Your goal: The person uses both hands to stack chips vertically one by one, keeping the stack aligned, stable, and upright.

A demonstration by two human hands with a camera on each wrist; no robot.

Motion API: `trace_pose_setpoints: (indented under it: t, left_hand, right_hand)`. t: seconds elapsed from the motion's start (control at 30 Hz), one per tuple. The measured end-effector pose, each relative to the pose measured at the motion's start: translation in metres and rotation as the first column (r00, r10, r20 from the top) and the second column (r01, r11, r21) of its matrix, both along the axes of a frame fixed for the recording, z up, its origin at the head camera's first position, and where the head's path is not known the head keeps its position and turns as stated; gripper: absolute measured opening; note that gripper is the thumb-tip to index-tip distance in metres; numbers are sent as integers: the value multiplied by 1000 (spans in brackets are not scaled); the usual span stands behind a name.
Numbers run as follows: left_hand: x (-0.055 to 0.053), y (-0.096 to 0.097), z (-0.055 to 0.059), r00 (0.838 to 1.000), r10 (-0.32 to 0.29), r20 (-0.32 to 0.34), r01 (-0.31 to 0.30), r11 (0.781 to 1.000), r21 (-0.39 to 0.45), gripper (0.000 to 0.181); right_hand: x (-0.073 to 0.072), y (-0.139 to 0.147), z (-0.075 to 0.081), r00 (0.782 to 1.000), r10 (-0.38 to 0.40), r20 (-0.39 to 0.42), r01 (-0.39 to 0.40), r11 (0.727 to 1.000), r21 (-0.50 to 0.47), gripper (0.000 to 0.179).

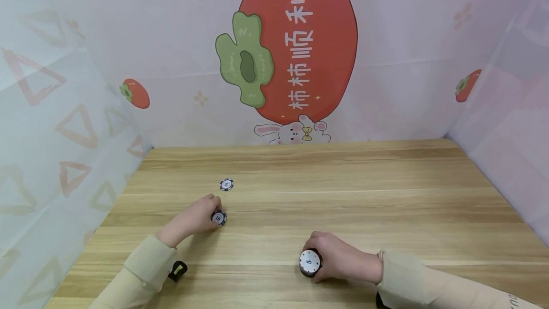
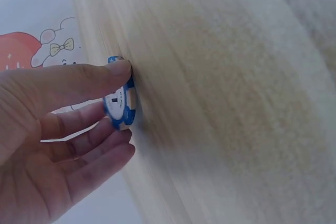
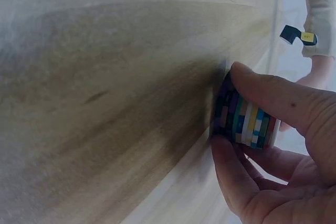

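On the left of the table, my left hand [image 1: 198, 217] pinches a blue-and-white poker chip [image 1: 218, 218] marked 10 between thumb and fingers. The left wrist view shows this chip [image 2: 119, 103] edge-on, close to the wood. Just beyond it lies a dark-and-white poker chip [image 1: 226, 184], also marked 10, flat on the table. Right of centre, near the front, my right hand [image 1: 343, 257] grips a stack of poker chips [image 1: 310, 262] with a white 5 chip on top. Several coloured edges of that stack [image 3: 247, 119] show between thumb and fingers in the right wrist view.
The wood-grain table [image 1: 364, 190] spreads across the whole work area. A printed cloth [image 1: 390, 99] with a big red persimmon and a rabbit hangs behind its far edge. More patterned cloth [image 1: 55, 132] stands along the left side. Black straps [image 1: 177, 271] show by both sleeves.
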State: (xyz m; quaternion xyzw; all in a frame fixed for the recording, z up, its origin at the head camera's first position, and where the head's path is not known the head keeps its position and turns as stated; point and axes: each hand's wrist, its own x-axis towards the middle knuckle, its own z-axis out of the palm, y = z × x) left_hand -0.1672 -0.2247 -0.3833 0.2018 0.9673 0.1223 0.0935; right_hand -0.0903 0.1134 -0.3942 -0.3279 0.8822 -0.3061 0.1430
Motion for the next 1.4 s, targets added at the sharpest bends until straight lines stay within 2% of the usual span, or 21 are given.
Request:
trace_pose_setpoints:
  t: [0.27, 0.5, 0.63, 0.73, 0.97, 1.23, 1.4]
  left_hand:
    - [0, 2, -1, 1000, -9, -4, 9, 999, 41, 38]
    - [4, 6, 4, 999, -43, -32, 45, 998, 52, 24]
    - [8, 11, 9, 995, -88, -50, 91, 994, 60, 20]
    - [12, 16, 12, 988, -140, -71, 145, 987, 66, 20]
    - [21, 33, 13, 973, -198, -114, 204, 978, 45, 19]
    - [33, 57, 19, 956, -274, -104, 281, 958, 58, 16]
    - [41, 71, 26, 943, -326, -69, 332, 939, 95, 15]
  right_hand:
    - [0, 0, -1, 1000, 5, -29, -5, 1000, -4, 38]
    - [1, 0, -1, 999, 11, -40, -11, 1000, -7, 36]
    - [1, 1, -1, 999, 11, -41, -11, 1000, -6, 35]
    - [1, 1, -2, 999, 15, -43, -16, 1000, -9, 35]
    - [0, 1, -3, 998, 25, -63, -26, 1000, -17, 35]
    - [0, 1, -4, 997, 23, -68, -24, 999, -21, 35]
    - [0, 2, -4, 998, 21, -63, -22, 1000, -20, 35]
